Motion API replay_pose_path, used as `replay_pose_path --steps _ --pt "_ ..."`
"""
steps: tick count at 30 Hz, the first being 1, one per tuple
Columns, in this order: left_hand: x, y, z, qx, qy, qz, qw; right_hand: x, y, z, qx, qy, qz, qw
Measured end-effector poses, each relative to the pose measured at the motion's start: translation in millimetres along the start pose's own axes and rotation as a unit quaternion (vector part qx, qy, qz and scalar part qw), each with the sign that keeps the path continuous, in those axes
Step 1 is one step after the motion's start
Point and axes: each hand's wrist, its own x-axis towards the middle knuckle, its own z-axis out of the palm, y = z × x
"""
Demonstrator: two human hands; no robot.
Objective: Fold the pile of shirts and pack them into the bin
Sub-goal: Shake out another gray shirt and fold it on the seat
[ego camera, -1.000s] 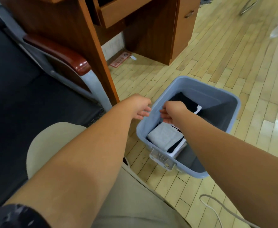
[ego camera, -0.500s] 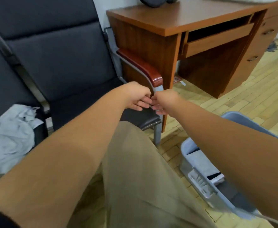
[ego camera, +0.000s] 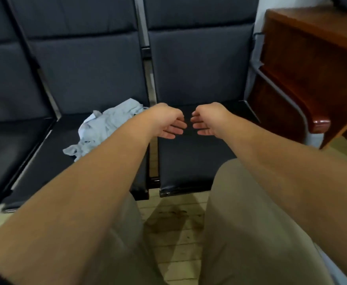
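Left hand and right hand parted above seat

Dark padded bench: crumpled lt-grey shirt on mid seat, nr seat gap.

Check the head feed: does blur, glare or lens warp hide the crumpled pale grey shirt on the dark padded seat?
Head view, all remarks: slightly soft, yet the crumpled pale grey shirt reads clearly, part hidden behind the left forearm; wide-angle warp bows the metal seat frame; glare on the glossy reddish wooden armrest.
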Motion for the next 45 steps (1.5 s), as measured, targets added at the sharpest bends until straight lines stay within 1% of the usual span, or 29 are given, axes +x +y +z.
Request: replay_pose_path --steps 4,7,10,12,13,14,15,17,19,21,23,25,27,29,31,32,34,35,36,38,39,41,42,43,45 --pt "6 -32 -65 -0.033 0.043 -0.025 0.998 16 -11 62 -0.010 -0.053 -0.005 0.999" --pt "11 -52 -105 -0.053 0.097 -0.032 0.993 33 -16 102 -0.009 -0.084 -0.009 0.996" --pt "22 -77 -128 -0.078 0.155 -0.042 0.984 55 -9 133 -0.002 -0.100 0.005 0.995" --pt "39 -102 -134 -0.077 0.203 -0.073 0.973 71 4 148 -0.009 -0.112 0.019 0.993" --pt "48 -116 -135 -0.052 0.221 -0.094 0.969 78 12 154 -0.021 -0.120 0.026 0.992" --pt "57 -128 -136 0.004 0.229 -0.108 0.967 87 20 159 -0.035 -0.124 0.034 0.991" --pt "67 -138 -138 0.086 0.237 -0.109 0.962 94 26 164 -0.049 -0.125 0.044 0.990" --pt "79 -143 -141 0.236 0.243 -0.073 0.938 107 29 174 -0.063 -0.126 0.064 0.988" --pt "87 -142 -140 0.286 0.224 -0.032 0.931 116 26 184 -0.075 -0.141 0.064 0.985" --pt "99 -145 -136 0.341 0.181 -0.021 0.922 124 24 194 -0.096 -0.162 0.048 0.981" --pt "113 -153 -128 0.416 0.122 -0.036 0.901 131 26 200 -0.131 -0.178 0.034 0.975" --pt "125 -160 -120 0.485 0.089 -0.051 0.869 138 32 204 -0.160 -0.183 0.033 0.969" --pt "134 -164 -115 0.516 0.100 -0.042 0.850 145 36 205 -0.170 -0.182 0.038 0.968" --pt "141 -166 -112 0.524 0.124 -0.035 0.842 151 39 204 -0.167 -0.183 0.046 0.968" --pt "145 -164 -110 0.512 0.151 -0.040 0.845 154 39 203 -0.167 -0.184 0.047 0.968" --pt "146 -161 -111 0.485 0.168 -0.044 0.857 156 39 203 -0.166 -0.182 0.045 0.968" --pt "145 -151 -116 0.383 0.212 -0.043 0.898 155 37 200 -0.165 -0.176 0.029 0.970" --pt "143 -144 -119 0.323 0.242 -0.036 0.914 154 37 199 -0.170 -0.172 0.006 0.970" --pt "141 -136 -123 0.273 0.277 -0.024 0.921 154 37 198 -0.179 -0.167 -0.030 0.969" --pt "132 -121 -131 0.208 0.329 0.010 0.921 152 38 194 -0.189 -0.166 -0.108 0.962" --pt "126 -113 -134 0.176 0.341 0.030 0.923 151 37 192 -0.185 -0.173 -0.140 0.957" --pt "109 -101 -136 0.083 0.331 0.064 0.938 149 35 193 -0.188 -0.180 -0.187 0.947" --pt "100 -97 -136 0.031 0.312 0.076 0.947 150 34 194 -0.202 -0.177 -0.199 0.943" --pt "91 -93 -137 -0.011 0.283 0.084 0.955 151 35 196 -0.215 -0.171 -0.211 0.938" --pt "78 -92 -141 -0.051 0.214 0.094 0.971 154 40 201 -0.214 -0.168 -0.254 0.928"
